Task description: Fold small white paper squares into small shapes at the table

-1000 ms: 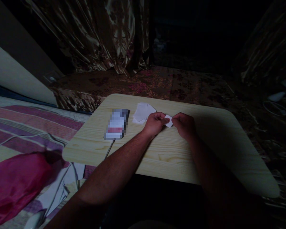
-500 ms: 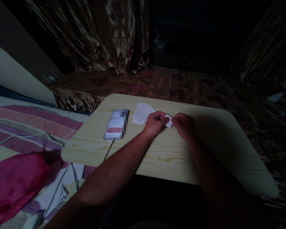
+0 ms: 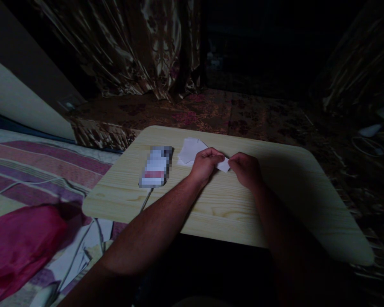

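A small white piece of paper [image 3: 224, 165] is pinched between both my hands just above the pale wooden table [image 3: 230, 204]. My left hand [image 3: 205, 163] grips its left edge with curled fingers. My right hand [image 3: 245, 168] grips its right edge, fingers closed too. Just behind my left hand lies a loose pile of white paper pieces [image 3: 190, 150] flat on the table.
A blurred phone-like object [image 3: 156, 166] lies on the table's left part, with a cable [image 3: 146, 201] running off the near edge. A striped bedspread [image 3: 35, 170] and pink cloth [image 3: 22, 243] lie at the left. Patterned curtains [image 3: 131, 47] and carpet are behind.
The paper piece has flattened and dropped slightly lower between my fingers. Both hands stay in almost the same place.
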Action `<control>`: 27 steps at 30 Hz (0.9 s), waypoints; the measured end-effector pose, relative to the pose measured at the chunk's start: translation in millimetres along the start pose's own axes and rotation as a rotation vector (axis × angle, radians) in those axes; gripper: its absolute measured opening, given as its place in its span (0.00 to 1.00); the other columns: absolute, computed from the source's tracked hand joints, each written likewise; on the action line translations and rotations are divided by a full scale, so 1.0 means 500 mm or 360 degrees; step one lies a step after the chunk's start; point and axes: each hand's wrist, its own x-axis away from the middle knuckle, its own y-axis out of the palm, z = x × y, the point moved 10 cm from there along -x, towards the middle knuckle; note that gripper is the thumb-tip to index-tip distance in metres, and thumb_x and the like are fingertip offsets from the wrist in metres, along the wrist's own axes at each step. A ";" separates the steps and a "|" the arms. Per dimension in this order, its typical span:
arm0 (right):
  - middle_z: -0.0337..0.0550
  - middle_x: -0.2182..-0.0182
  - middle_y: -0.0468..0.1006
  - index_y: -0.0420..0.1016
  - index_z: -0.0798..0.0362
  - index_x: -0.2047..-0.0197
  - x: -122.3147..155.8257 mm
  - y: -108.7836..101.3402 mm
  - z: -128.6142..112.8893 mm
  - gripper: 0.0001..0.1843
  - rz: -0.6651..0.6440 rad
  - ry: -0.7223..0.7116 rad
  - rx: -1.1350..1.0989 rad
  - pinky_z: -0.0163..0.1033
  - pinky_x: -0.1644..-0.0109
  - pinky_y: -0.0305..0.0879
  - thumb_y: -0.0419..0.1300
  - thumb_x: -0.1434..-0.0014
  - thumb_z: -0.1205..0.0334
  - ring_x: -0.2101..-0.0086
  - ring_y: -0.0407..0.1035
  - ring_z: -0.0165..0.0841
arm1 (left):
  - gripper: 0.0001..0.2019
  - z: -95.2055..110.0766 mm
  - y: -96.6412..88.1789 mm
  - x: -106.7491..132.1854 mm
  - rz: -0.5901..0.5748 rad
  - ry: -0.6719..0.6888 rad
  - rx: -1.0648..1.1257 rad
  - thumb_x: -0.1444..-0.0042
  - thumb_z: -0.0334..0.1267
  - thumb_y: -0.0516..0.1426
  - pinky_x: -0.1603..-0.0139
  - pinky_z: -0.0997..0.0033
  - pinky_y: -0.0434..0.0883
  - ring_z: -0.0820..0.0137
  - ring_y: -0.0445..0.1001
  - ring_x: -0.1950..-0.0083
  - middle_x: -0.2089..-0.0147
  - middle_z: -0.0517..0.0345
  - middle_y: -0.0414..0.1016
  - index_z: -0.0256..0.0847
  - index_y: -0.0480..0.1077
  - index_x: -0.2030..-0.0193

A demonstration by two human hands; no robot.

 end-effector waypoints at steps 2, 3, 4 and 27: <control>0.35 0.81 0.71 0.74 0.53 0.74 0.000 0.001 0.000 0.08 -0.0004 0.0002 0.0019 0.33 0.73 0.57 0.59 0.49 0.59 0.78 0.64 0.28 | 0.06 -0.002 -0.001 -0.001 0.0012 -0.0007 -0.0006 0.62 0.32 0.65 0.70 0.74 0.64 0.75 0.69 0.74 0.76 0.59 0.74 0.35 0.73 0.75; 0.34 0.81 0.71 0.74 0.53 0.74 0.000 0.001 0.000 0.08 -0.0006 0.0003 0.0027 0.33 0.73 0.57 0.59 0.49 0.59 0.78 0.63 0.28 | 0.06 -0.003 -0.003 -0.002 0.0023 -0.0012 -0.0013 0.62 0.32 0.65 0.71 0.74 0.63 0.75 0.69 0.75 0.76 0.60 0.74 0.35 0.72 0.76; 0.34 0.81 0.71 0.73 0.53 0.74 0.000 0.001 0.000 0.08 -0.0004 0.0004 0.0032 0.33 0.73 0.57 0.59 0.49 0.59 0.78 0.63 0.28 | 0.06 -0.003 -0.003 -0.002 0.0032 -0.0016 -0.0025 0.62 0.32 0.65 0.71 0.74 0.63 0.75 0.68 0.75 0.77 0.60 0.74 0.35 0.72 0.76; 0.37 0.80 0.74 0.74 0.53 0.73 -0.004 -0.014 0.015 0.10 0.0100 0.0086 0.0045 0.34 0.72 0.60 0.57 0.48 0.55 0.77 0.66 0.30 | 0.12 -0.021 0.011 0.001 -0.0093 -0.0077 -0.0233 0.60 0.39 0.67 0.74 0.76 0.62 0.77 0.66 0.77 0.76 0.61 0.72 0.35 0.71 0.73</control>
